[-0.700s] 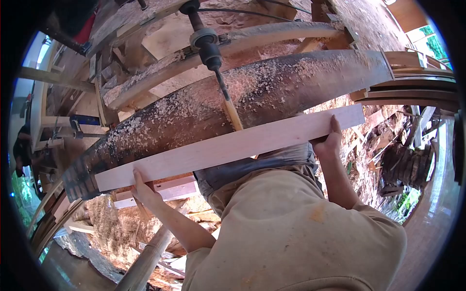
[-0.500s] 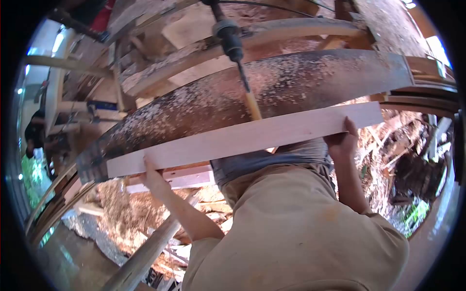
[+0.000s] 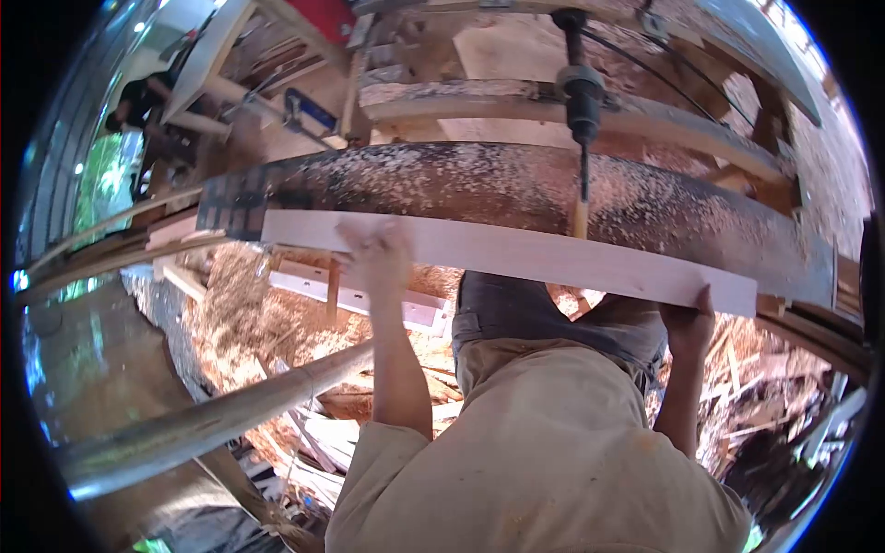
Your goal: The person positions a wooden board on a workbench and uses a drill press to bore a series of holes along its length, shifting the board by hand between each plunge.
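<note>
My right hand (image 3: pixel 688 323), fingers gripping board (image 3: pixel 516 252), left hand (image 3: pixel 380 253) blurred at it, grip unclear, drill (image 3: pixel 583 103) by far edge, chips (image 3: pixel 406 166) across surface (image 3: pixel 788 251).

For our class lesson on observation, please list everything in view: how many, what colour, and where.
Board: one, pale, across the worktop's near edge
Worktop: one, dark brown, beyond the board
Shavings: uncountable, pale, on the worktop and ground
Rod-like tool: one, black, pale tip, upright beyond the board
Beam: one, light brown, behind the worktop
Clamp: one, blue, upper left
Pole: one, brown, lower left
Other person: one, dark clothing, far upper left
Scrap wood: uncountable, mixed browns, below right
Shirt: one, tan, bottom centre
Trousers: one pair, dark, below the board
Left hand: one, blurred, at the board's left part
Right hand: one, gripping the board's right end
</note>
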### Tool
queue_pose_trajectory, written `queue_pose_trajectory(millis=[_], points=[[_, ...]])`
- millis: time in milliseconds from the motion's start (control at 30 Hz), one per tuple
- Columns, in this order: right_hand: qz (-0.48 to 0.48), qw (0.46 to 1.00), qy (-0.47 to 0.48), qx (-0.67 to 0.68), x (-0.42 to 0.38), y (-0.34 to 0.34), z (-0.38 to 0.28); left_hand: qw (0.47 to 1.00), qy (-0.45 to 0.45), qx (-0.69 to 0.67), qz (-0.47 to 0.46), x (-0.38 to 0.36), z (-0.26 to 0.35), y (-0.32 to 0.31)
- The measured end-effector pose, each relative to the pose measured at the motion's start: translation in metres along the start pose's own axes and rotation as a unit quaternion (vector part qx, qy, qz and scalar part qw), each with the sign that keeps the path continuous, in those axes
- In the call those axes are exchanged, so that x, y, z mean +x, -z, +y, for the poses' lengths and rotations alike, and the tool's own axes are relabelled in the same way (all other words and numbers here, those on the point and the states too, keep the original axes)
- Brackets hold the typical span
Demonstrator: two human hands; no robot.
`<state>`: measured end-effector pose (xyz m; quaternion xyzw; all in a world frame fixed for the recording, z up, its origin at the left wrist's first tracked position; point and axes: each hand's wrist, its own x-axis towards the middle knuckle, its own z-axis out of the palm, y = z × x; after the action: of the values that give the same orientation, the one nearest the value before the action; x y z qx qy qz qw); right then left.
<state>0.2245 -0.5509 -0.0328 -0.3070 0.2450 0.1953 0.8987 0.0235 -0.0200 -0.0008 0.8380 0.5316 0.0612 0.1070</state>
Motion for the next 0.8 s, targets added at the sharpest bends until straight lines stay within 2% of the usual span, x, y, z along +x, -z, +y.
queue_pose_trajectory(millis=[33,67,133,233,300,367,433,567,633,667,700,733,767,800], points=[[0.001,1.000,-0.004,0.001,0.003,0.001,-0.008,0.998,-0.027,0.048,-0.030,-0.006,0.005,0.002],[0.002,1.000,0.011,-0.016,0.012,0.012,-0.018,0.998,-0.015,0.050,-0.021,-0.013,0.005,0.001],[0.030,0.999,0.036,-0.005,0.021,0.017,-0.042,0.983,-0.104,-0.149,0.026,-0.033,0.005,-0.002],[0.021,0.997,0.066,-0.027,0.035,0.029,-0.079,0.979,-0.127,-0.156,0.024,-0.079,0.034,0.008],[0.046,0.995,0.086,-0.029,0.046,0.043,-0.094,0.950,-0.226,-0.170,0.131,-0.112,0.063,-0.011],[0.085,0.991,0.102,-0.026,0.047,0.032,-0.097,0.884,-0.349,-0.309,0.047,-0.141,0.099,-0.013],[0.081,0.991,0.104,-0.031,0.047,0.028,-0.096,0.856,-0.445,-0.260,-0.028,-0.162,0.129,-0.012],[0.083,0.991,0.104,-0.029,0.046,0.030,-0.098,0.866,-0.442,-0.226,-0.060,-0.136,0.130,-0.013],[0.086,0.990,0.104,-0.033,0.044,0.029,-0.096,0.905,-0.399,-0.150,0.005,-0.086,0.094,-0.009],[0.087,0.990,0.102,-0.039,0.043,0.026,-0.096,0.927,-0.365,-0.085,0.028,-0.040,0.051,-0.031],[0.088,0.990,0.105,-0.039,0.043,0.027,-0.097,0.945,-0.280,-0.172,0.001,-0.004,0.018,-0.009],[0.101,0.988,0.109,-0.050,0.045,0.029,-0.095,0.927,-0.330,-0.074,0.160,0.058,-0.056,-0.036],[0.113,0.985,0.113,-0.061,0.047,0.031,-0.095,0.984,-0.103,-0.108,-0.095,0.105,-0.095,0.001],[0.116,0.985,0.115,-0.058,0.046,0.029,-0.092,0.980,-0.117,-0.137,0.086,0.116,-0.122,0.018]])
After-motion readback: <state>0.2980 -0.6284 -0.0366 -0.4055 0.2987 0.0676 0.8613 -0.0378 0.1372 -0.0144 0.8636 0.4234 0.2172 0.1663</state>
